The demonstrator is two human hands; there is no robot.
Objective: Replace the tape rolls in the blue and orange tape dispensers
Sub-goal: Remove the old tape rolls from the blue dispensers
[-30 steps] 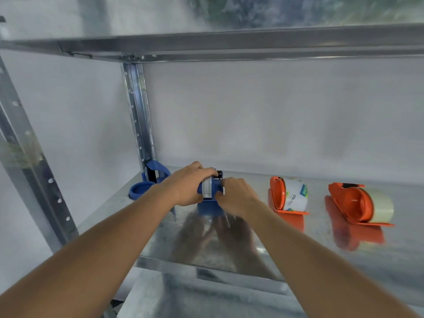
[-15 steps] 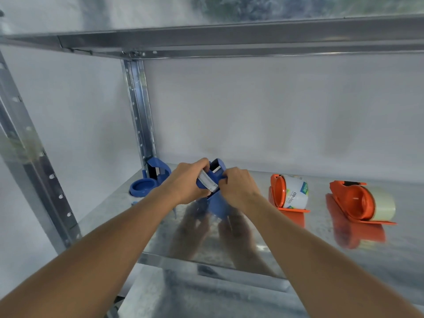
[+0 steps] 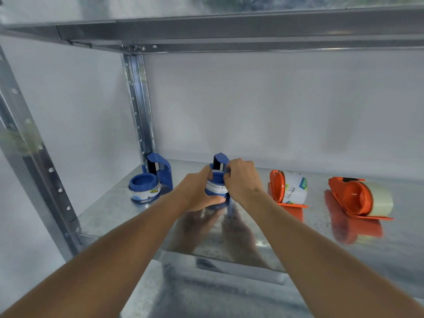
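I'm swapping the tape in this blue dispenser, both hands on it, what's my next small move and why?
Probably pull the tape end up toward the cutter. Your left hand cradles the blue dispenser and its roll, while your right hand pinches near the top by the blade.

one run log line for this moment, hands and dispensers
left hand: grips blue dispenser | right hand: pinching at its top | second blue dispenser: untouched, left | two orange dispensers: untouched, right

shelf front clear btwn blue dispenser & orange dispensers.
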